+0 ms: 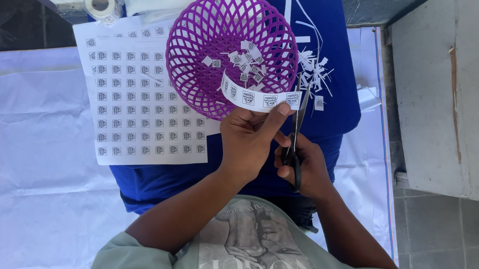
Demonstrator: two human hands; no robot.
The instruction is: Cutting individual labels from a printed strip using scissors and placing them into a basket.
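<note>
The person's left hand [247, 143] pinches a curved paper strip of printed labels [260, 99], thumb and fingers closed on its lower edge near the right-hand end. The strip hangs over the front rim of a purple lattice basket [227, 52], which already contains a scatter of small cut labels [243, 64]. The right hand [307, 168] is closed through the handles of a pair of scissors [296, 135]; the blades point up toward the strip's right end and appear nearly together, though the exact blade gap cannot be told.

Procedure notes for the cut, as a judgement:
- Keep the strip taut and level above the basket so each severed label drops inside, not onto the blue cloth [335, 74].
- Align the blades with the blank gap between two printed squares, square to the strip's edge.
- Hold the pinch just beside the cut line to stop the paper bending away.

Thin white offcut slivers [314, 70] lie on the cloth just beside the basket. An uncut printed label sheet [137, 107] lies to the left, partly under the basket, and a roll of tape [100, 3] sits beyond it.
</note>
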